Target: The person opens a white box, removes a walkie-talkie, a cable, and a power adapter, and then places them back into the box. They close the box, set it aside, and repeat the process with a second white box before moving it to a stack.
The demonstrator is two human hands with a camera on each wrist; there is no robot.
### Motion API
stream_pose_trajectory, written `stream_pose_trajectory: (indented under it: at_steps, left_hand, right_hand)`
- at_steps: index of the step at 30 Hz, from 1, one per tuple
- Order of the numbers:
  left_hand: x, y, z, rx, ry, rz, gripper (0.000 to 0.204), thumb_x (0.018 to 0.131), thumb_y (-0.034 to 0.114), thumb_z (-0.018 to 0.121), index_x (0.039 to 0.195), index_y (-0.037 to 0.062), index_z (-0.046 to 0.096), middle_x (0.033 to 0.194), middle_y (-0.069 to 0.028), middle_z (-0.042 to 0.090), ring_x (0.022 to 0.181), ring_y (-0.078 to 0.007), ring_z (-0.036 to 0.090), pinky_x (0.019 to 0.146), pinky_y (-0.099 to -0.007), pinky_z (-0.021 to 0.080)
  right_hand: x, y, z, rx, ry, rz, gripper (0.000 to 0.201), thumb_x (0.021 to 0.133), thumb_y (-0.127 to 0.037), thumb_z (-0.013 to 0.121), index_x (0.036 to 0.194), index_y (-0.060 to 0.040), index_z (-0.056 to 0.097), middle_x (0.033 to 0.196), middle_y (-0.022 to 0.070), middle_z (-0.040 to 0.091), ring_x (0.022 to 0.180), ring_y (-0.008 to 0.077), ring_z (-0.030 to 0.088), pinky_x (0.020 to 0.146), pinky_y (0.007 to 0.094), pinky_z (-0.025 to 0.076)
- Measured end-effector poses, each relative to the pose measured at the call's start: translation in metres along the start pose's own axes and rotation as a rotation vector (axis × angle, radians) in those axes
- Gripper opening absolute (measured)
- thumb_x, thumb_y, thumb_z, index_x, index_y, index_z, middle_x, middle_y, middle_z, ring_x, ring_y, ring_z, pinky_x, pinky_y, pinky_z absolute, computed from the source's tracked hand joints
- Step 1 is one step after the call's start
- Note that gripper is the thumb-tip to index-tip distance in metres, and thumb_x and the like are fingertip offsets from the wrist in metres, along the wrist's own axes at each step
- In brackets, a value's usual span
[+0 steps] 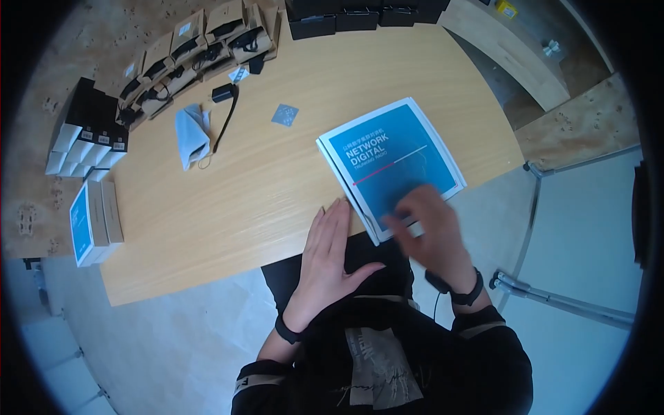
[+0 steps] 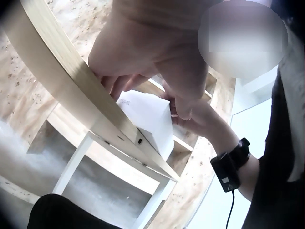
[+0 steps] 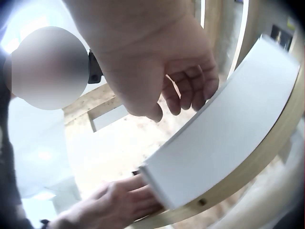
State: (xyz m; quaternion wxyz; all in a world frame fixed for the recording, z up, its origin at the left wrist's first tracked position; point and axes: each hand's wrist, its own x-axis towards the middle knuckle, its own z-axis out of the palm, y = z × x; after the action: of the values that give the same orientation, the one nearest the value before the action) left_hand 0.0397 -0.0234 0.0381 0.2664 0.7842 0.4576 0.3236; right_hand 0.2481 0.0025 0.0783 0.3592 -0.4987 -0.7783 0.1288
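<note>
A white box with a blue "NETWORK DIGITAL" cover (image 1: 391, 155) lies tilted at the table's front edge. The left hand (image 1: 325, 259) rests with straight fingers on the table edge, fingertips by the box's left side. Over the box's lower front part is the blurred right hand (image 1: 436, 232). The right wrist view has this hand (image 3: 162, 57) above the top of the white box (image 3: 228, 124), fingers loosely bent, nothing visible in them. In the left wrist view the left hand (image 2: 152, 43) partly covers the box (image 2: 147, 119).
Small open cartons with black cables (image 1: 190, 52) line the back left, black boxes (image 1: 360, 21) the back. White-and-black boxes (image 1: 86, 138) and blue-fronted boxes (image 1: 90, 221) stand left. A grey pouch (image 1: 191, 135), black cable (image 1: 228, 117) and small blue-grey packet (image 1: 285, 115) lie mid-table.
</note>
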Motion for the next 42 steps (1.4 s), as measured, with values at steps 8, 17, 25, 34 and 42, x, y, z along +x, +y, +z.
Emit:
stream_pose_trajectory:
  at_steps: [8, 17, 25, 34, 42]
  left_hand:
    - [0.000, -0.001, 0.035, 0.164, 0.242, 0.001, 0.082, 0.072, 0.016, 0.084, 0.140, -0.0097, 0.048, 0.139, -0.0243, 0.054, 0.136, -0.0375, 0.049, 0.118, -0.0524, 0.032]
    - [-0.008, -0.008, 0.033, 0.326, 0.174, 0.030, 0.064, 0.081, 0.015, 0.074, 0.137, -0.0091, 0.053, 0.138, -0.0197, 0.057, 0.138, -0.0310, 0.049, 0.120, -0.0471, 0.029]
    - [-0.005, -0.001, 0.031, 0.143, 0.202, -0.011, 0.061, 0.085, 0.008, 0.073, 0.139, -0.0090, 0.050, 0.143, -0.0258, 0.051, 0.139, -0.0385, 0.046, 0.118, -0.0482, 0.032]
    - [0.038, 0.003, 0.006, 0.105, 0.202, 0.236, 0.066, 0.082, -0.002, 0.073, 0.142, -0.0014, 0.045, 0.149, -0.0293, 0.043, 0.136, -0.0475, 0.046, 0.107, -0.0494, 0.045]
    - [0.048, 0.002, 0.007, -0.045, 0.295, 0.215, 0.062, 0.083, -0.004, 0.070, 0.141, -0.0022, 0.047, 0.146, -0.0307, 0.044, 0.130, -0.0481, 0.051, 0.105, -0.0481, 0.046]
  right_hand:
    - [0.013, -0.027, 0.030, -0.346, -0.122, -0.149, 0.027, 0.087, -0.015, 0.072, 0.071, -0.0073, 0.051, 0.069, 0.0076, 0.050, 0.067, 0.0261, 0.056, 0.055, 0.0374, 0.045]
    - [0.060, -0.050, -0.013, -0.287, -0.301, -0.280, 0.023, 0.090, -0.014, 0.067, 0.071, -0.0053, 0.058, 0.064, 0.0090, 0.056, 0.063, 0.0260, 0.061, 0.053, 0.0353, 0.048]
    - [0.188, -0.055, -0.068, -0.285, -0.610, -0.170, 0.031, 0.091, -0.019, 0.066, 0.069, -0.0002, 0.055, 0.062, 0.0157, 0.054, 0.060, 0.0339, 0.054, 0.058, 0.0421, 0.043]
    - [0.234, -0.050, -0.038, -0.393, -0.881, -0.183, 0.040, 0.093, -0.029, 0.065, 0.070, 0.0024, 0.055, 0.063, 0.0166, 0.056, 0.058, 0.0297, 0.054, 0.058, 0.0411, 0.043]
    - [0.195, -0.036, -0.064, -0.269, -0.682, -0.336, 0.042, 0.092, -0.038, 0.071, 0.111, -0.0016, 0.061, 0.101, 0.0158, 0.067, 0.095, 0.0320, 0.064, 0.078, 0.0413, 0.052]
